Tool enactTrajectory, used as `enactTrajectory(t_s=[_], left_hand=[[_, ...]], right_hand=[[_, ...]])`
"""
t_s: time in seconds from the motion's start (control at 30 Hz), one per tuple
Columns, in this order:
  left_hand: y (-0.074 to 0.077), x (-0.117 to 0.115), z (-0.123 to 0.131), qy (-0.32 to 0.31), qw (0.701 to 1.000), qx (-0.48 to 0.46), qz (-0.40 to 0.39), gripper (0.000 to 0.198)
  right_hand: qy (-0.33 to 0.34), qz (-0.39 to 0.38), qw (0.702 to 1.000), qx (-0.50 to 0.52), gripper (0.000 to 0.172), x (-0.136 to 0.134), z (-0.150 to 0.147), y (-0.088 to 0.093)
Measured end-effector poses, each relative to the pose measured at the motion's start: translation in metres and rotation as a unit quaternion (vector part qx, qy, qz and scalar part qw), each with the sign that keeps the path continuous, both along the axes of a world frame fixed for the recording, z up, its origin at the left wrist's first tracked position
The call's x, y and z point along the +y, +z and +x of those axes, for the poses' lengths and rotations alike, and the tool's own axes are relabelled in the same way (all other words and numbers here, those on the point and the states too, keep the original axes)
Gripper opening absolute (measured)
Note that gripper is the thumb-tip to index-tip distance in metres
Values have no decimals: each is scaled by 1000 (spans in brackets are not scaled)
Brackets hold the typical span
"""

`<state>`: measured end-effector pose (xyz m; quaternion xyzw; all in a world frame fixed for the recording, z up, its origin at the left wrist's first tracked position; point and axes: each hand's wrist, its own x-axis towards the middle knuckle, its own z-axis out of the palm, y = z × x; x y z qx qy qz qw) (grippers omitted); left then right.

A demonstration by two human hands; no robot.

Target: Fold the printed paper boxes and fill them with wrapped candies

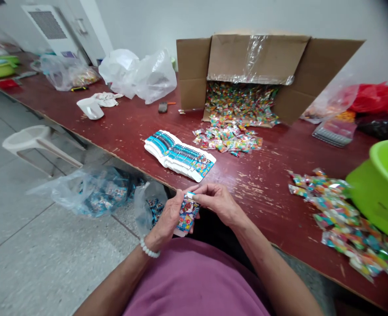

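Observation:
My left hand [167, 219] grips a small printed card packet [187, 215] from below, close to my lap at the table's near edge. Fingers of my right hand [216, 202] pinch the packet's top end. Just beyond my hands lies a fanned stack of matching blue-and-white card packets [179, 154] on the dark red table [131, 127]. Past that, several small colourful wrapped pieces [228, 138] spill from an open cardboard box [246, 70] lying on its side.
A second heap of colourful wrapped pieces [341, 219] lies at the right beside a green basin [381, 188]. Clear plastic bags [91, 191] of packets hang at the table's left edge. White bags [137, 74], a white scoop [90, 108], a phone [162, 107] and a plastic stool [32, 140] are further left.

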<state>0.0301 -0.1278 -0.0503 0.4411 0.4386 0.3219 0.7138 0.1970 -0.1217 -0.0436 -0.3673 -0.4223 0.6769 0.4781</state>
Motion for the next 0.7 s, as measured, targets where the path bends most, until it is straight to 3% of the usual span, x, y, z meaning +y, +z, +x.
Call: enactTrajectory(t_s=[0.2,0.3,0.43,0.57,0.7], left_hand=[[-1,-2,2,2,999,44,29,75],[0,-1,6,4,998,55,42,72],[-2,3,7,-6,997,65,44,70],[-4,5,5,-15,998,55,23,71],[-4,6,11,30,999,-8,-16,76]], right_hand=[[-46,115,983,-132,19,-9,1,1],[-87,106,974,-181,18,-11,-1,-4],[-119,97,970,-191,14,-8,-4,-6],[-73,95,982,-143,17,-5,-2,-1],[-53,68,991,-102,26,-10,-8,-7]])
